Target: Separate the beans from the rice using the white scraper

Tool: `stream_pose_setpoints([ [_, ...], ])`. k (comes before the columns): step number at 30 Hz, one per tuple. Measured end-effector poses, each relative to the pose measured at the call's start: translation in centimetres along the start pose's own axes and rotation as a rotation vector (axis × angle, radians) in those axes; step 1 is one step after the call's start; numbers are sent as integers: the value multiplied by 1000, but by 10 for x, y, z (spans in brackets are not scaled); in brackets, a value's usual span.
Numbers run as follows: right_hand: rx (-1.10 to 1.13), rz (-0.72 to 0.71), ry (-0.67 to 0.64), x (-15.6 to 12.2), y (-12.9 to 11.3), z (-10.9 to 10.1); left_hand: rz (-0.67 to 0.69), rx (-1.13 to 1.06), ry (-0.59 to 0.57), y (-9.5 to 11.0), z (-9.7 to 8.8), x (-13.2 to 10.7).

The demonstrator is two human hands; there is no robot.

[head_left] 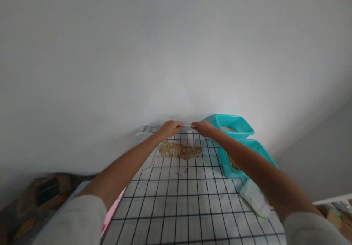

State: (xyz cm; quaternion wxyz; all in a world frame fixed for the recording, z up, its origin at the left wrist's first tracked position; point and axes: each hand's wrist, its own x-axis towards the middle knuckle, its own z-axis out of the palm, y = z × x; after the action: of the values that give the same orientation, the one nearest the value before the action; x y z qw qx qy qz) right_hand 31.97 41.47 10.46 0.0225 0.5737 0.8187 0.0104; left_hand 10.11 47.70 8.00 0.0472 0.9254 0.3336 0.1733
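Note:
Both my arms reach forward to the far edge of a table covered with a white cloth with a black grid (178,204). My left hand (169,128) and my right hand (204,128) are closed, each pinching one end of a small white strip-like object (187,127) held between them near the wall. Just below the hands lies a pile of yellowish grains (180,150) with some reddish bits, spread on the cloth.
Two turquoise plastic tubs stand at the right: the far one (233,124) holds something white, the near one (253,147) holds grains. A clear lid or tray (143,142) lies left of the pile. A white packet (254,197) lies under my right forearm. A white wall is close behind.

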Motion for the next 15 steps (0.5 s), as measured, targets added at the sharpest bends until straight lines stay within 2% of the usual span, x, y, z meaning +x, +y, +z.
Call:
stream_pose_setpoints([
  [6,-1,-17,-13,-24,-15,8,30,-23,-12,15,-5,-30],
  [15,-21,-10,-26,-57,-39,0,30,8,-18,39,-11,-59],
])
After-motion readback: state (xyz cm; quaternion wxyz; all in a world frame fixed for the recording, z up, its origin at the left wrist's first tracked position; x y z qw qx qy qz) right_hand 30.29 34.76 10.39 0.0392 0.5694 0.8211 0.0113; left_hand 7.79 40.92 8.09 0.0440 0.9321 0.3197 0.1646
